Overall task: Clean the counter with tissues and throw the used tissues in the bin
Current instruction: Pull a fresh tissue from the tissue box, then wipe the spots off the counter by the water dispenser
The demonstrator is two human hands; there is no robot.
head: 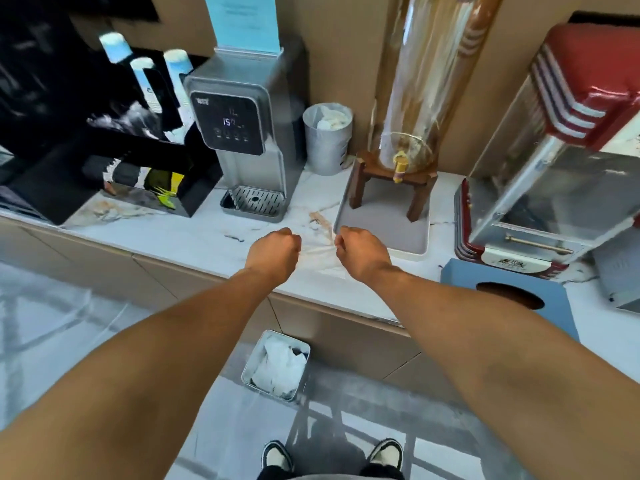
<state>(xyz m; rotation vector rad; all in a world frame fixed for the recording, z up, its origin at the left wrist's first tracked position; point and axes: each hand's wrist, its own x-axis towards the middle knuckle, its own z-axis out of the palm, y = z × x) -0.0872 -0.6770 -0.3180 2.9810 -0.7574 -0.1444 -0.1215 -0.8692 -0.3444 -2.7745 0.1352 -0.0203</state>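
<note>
A thin white tissue (pixel 320 258) is stretched between my two fists over the white marble counter (pixel 194 233). My left hand (pixel 275 251) grips its left end, and my right hand (pixel 360 252) grips its right end. Both fists are closed, near the counter's front edge. A brownish smear (pixel 320 220) marks the counter just beyond the tissue. On the floor below, against the cabinet, stands a square metal bin (pixel 256 358) holding crumpled white tissues. A blue tissue box (pixel 502 292) with a dark oval opening sits on the counter to the right.
Behind the hands stand a grey water dispenser (pixel 242 133), a small round metal bin (pixel 327 147) with tissues, and a glass drink dispenser on a wooden stand (pixel 391 181) in a grey tray (pixel 384 233). A red popcorn machine (pixel 554 161) is right; a black organiser (pixel 114 181) is left.
</note>
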